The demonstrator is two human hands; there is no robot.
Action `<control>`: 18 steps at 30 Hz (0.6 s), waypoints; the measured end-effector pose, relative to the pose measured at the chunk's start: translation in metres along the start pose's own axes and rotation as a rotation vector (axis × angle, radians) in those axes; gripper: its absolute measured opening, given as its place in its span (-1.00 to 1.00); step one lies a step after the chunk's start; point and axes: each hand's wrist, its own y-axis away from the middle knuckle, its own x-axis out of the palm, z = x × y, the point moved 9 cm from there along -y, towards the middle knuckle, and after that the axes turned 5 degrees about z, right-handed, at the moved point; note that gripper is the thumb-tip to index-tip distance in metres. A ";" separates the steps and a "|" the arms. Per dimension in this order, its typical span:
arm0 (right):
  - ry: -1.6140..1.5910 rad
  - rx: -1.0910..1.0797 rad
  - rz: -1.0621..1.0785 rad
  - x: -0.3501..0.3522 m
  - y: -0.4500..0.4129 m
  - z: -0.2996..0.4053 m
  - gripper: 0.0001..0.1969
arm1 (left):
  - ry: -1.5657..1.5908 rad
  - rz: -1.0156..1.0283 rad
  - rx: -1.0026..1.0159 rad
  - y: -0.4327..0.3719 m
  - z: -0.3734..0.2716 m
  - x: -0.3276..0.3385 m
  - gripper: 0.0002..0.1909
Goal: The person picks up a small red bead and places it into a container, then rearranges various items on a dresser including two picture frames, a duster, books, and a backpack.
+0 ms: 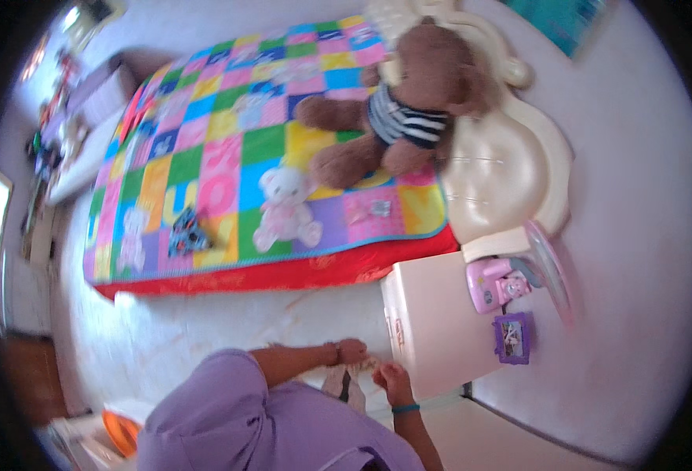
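Observation:
My left hand [352, 351] and my right hand [392, 377] are close together in front of my body, above the floor and beside the bedside cabinet [434, 324]. Between them is a small pale beige thing [369, 364], too blurred to name. The left hand is closed at one end of it, and the fingers of the right hand pinch its other end. A teal band [405, 408] circles my right wrist. Beyond the hands stands a bed with a colourful patchwork-print blanket [258, 141] over a red sheet [299, 271].
A big brown teddy bear [346, 159] in a striped top lies near the cream headboard [499, 171]. A crumpled blue patterned cloth [187, 234] rests on the blanket. On the cabinet are a pink toy-like device [487, 285] and a purple photo frame [500, 341]. An orange object [119, 433] is at lower left.

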 end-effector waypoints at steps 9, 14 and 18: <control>0.395 0.033 0.280 0.225 -0.049 0.023 -0.77 | -0.226 -0.263 -0.238 0.226 0.116 -0.039 -0.76; 0.847 -0.110 0.376 0.329 -0.074 0.027 -0.68 | 0.851 -1.004 -0.934 0.482 0.193 0.017 -0.54; 1.106 -0.357 0.469 0.320 -0.121 0.019 -0.67 | 1.039 -1.244 -1.197 0.559 0.185 0.106 -0.49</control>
